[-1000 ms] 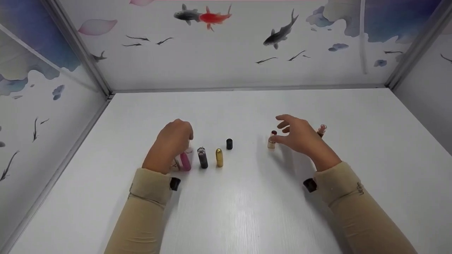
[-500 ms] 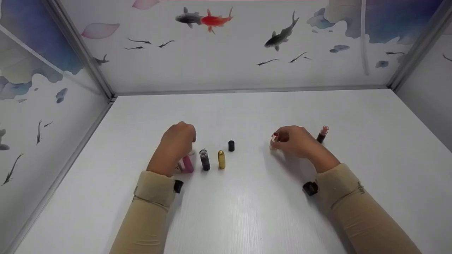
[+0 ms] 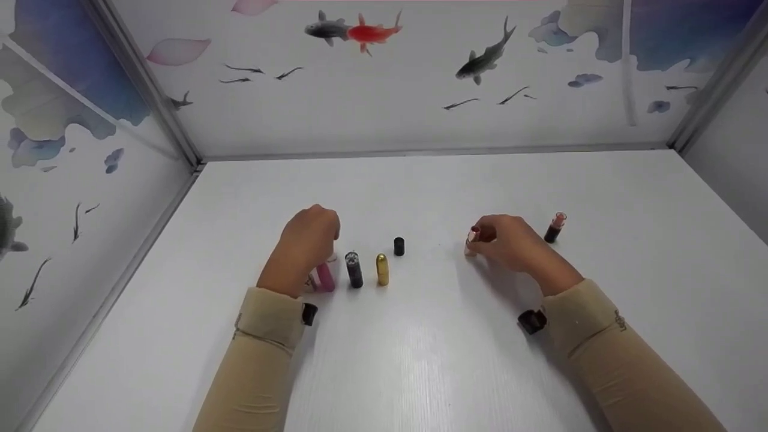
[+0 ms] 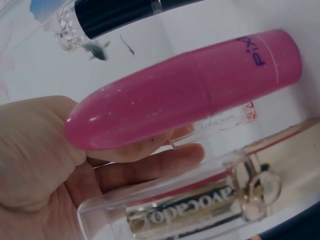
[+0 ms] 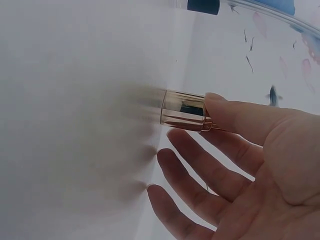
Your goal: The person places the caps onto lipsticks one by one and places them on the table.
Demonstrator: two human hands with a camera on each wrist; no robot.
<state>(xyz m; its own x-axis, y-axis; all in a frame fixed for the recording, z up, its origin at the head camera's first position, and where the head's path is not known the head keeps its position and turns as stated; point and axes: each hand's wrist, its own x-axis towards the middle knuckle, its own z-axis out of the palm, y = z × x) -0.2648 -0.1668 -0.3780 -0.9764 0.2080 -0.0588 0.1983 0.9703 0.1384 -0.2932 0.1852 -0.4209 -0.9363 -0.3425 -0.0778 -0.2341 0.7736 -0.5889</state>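
My right hand (image 3: 507, 240) pinches an uncapped lipstick (image 5: 185, 110) with a shiny gold-toned base and a dark red tip. It stands upright on the table. On the other side, my left hand (image 3: 312, 237) reaches behind a pink bullet-shaped lipstick (image 4: 190, 95). Its fingers pinch a clear cap (image 4: 225, 122) with "avocado" lettering, partly hidden by the pink tube. Nearer the wrist stands a capped clear-and-gold "avocado" lipstick (image 4: 190, 210). In the head view the left hand and forearm partly cover these things.
Right of the pink lipstick stand a black lipstick (image 3: 354, 271) with a faceted top and a gold bullet-shaped one (image 3: 382, 270). A small black cap (image 3: 399, 246) is behind them. Another uncapped lipstick (image 3: 555, 228) with a dark base stands at far right. Printed panels enclose the table.
My right hand has come down from beside the red-tipped lipstick, and thumb and fingers have closed on it. The left hand has stayed nearly in place; the view has shifted slightly.
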